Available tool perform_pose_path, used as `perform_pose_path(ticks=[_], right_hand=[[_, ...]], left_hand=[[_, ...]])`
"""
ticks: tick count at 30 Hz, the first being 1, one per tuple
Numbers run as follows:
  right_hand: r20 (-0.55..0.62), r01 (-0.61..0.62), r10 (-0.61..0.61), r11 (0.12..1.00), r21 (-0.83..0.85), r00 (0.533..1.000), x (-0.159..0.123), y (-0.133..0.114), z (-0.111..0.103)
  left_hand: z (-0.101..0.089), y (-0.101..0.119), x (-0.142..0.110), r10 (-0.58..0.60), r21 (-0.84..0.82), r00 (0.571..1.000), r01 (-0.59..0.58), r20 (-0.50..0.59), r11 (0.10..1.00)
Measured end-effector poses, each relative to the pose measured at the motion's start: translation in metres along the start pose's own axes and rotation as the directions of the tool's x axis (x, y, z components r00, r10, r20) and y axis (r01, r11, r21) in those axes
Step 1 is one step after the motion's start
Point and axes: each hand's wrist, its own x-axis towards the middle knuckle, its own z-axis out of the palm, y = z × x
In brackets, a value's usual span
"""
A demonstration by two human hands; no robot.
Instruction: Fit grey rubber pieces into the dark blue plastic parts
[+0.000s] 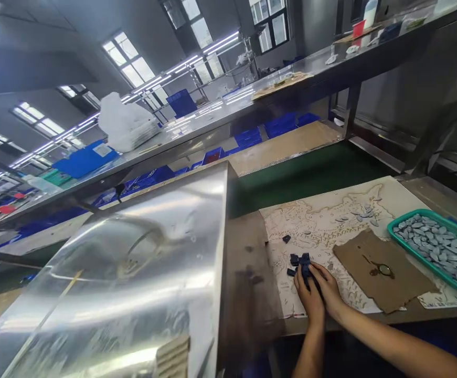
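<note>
Several small dark navy block-like pieces [304,259] are bunched together over a stained white sheet [303,210]. My left hand [310,298] closes around the near side of this bunch, fingers pointing away from me. Against it, from the right, my right hand [327,287] is also closed on the dark pieces. The palms and part of the pieces are hidden by the fingers. One loose dark piece [286,239] lies on the sheet beyond the hands.
Right of my hands, brown cardboard [356,262] bears a small ring-like object [385,270]. A green tray [394,231] holds many grey leaf-shaped pieces [440,244]; similar ones lie scattered on the sheet. A shiny metal panel [145,262] stands left. A long metal shelf [197,118] runs behind.
</note>
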Motion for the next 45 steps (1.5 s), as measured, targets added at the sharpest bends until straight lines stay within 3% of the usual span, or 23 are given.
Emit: perform_pose_path(ticks=[3,7,10,13,15,17,19,23,26,29,33,35,40,45], right_hand=[[0.041,-0.018,0.02,0.998,-0.055,0.999,0.029,0.002,-0.003],[0.124,0.03,-0.013,0.991,-0.133,0.992,0.042,0.006,-0.003],[0.228,0.132,-0.087,0.973,-0.191,0.97,0.046,0.004,-0.007],[0.366,0.285,-0.178,0.922,-0.263,0.914,0.05,-0.01,-0.032],[0.449,0.398,-0.235,0.862,-0.313,0.862,0.052,-0.03,-0.068],[0.481,0.5,-0.297,0.78,-0.376,0.825,0.055,-0.056,-0.12],[0.42,0.588,-0.414,0.619,-0.521,0.807,0.059,-0.086,-0.18],[0.316,0.521,-0.505,0.335,-0.785,0.803,0.078,-0.135,-0.292],[0.388,0.473,-0.463,0.08,-0.877,0.797,0.098,-0.155,-0.339],[0.515,0.518,-0.362,-0.098,-0.85,0.777,0.121,-0.164,-0.344],[0.613,0.56,-0.205,-0.265,-0.785,0.763,0.151,-0.163,-0.319],[0.611,0.548,-0.155,-0.313,-0.776,0.776,0.163,-0.158,-0.307],[0.585,0.511,-0.151,-0.347,-0.786,0.797,0.173,-0.151,-0.297],[0.62,0.577,-0.224,-0.233,-0.783,0.752,0.167,-0.163,-0.299]], left_hand=[[0.015,-0.015,0.015,0.044,0.092,0.999,-0.043,-0.018,0.995],[0.007,-0.037,0.019,0.197,0.209,0.98,-0.193,0.002,0.959],[0.002,-0.049,0.02,0.33,0.259,0.943,-0.311,-0.034,0.914],[0.008,-0.059,0.023,0.449,0.305,0.89,-0.408,-0.078,0.861],[0.012,-0.064,0.025,0.53,0.333,0.845,-0.483,-0.063,0.81],[0.014,-0.069,0.026,0.597,0.366,0.801,-0.541,-0.05,0.757],[0.012,-0.071,0.024,0.641,0.429,0.764,-0.556,-0.072,0.711],[0.008,-0.061,0.014,0.677,0.615,0.735,-0.523,-0.025,0.59],[0.01,-0.044,0.006,0.653,0.73,0.753,-0.491,0.082,0.475],[0.017,-0.027,0.0,0.639,0.807,0.754,-0.469,0.153,0.359],[0.025,-0.023,-0.001,0.605,0.83,0.731,-0.521,0.315,0.197],[0.024,-0.028,0.002,0.604,0.824,0.717,-0.541,0.348,0.166],[0.011,-0.044,0.007,0.667,0.772,0.683,-0.583,0.298,0.253],[0.01,-0.047,0.006,0.709,0.641,0.692,-0.609,0.14,0.468]])
